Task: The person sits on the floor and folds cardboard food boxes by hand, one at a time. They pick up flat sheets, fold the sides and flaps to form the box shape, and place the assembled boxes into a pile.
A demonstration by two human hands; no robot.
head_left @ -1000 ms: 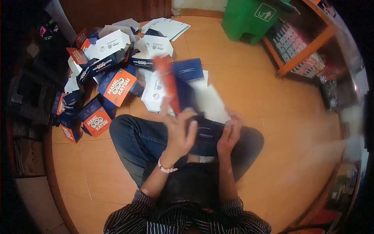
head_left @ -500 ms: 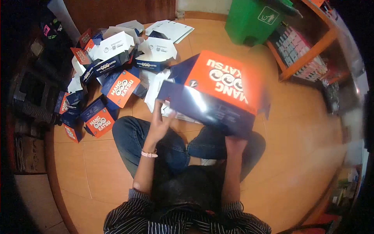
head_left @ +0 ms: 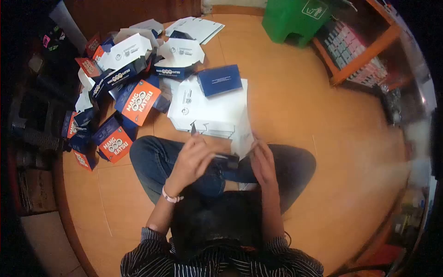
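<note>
An opened cardboard box [head_left: 214,104] lies ahead of my lap with its white inner side up and a dark blue panel [head_left: 220,81] at its far end. My left hand [head_left: 191,159] is closed on its near left part, by a small dark flap. On the right, my right hand [head_left: 264,161] pinches the white near right edge of the cardboard. Between the hands is a dark folded flap [head_left: 226,160], slightly blurred. Layered edges of flat white cardboard [head_left: 217,133] show under the box.
At the left is a heap of folded blue and orange boxes [head_left: 138,102]. Flat white sheets [head_left: 196,28] lie behind it. A green bin [head_left: 293,23] and a wooden shelf [head_left: 364,54] with packed goods stand at the back right. My crossed legs [head_left: 157,161] are below.
The box has turned over from its orange printed side to its white inner side and come down onto the flat cardboard. My hands have shifted to its near edge.
</note>
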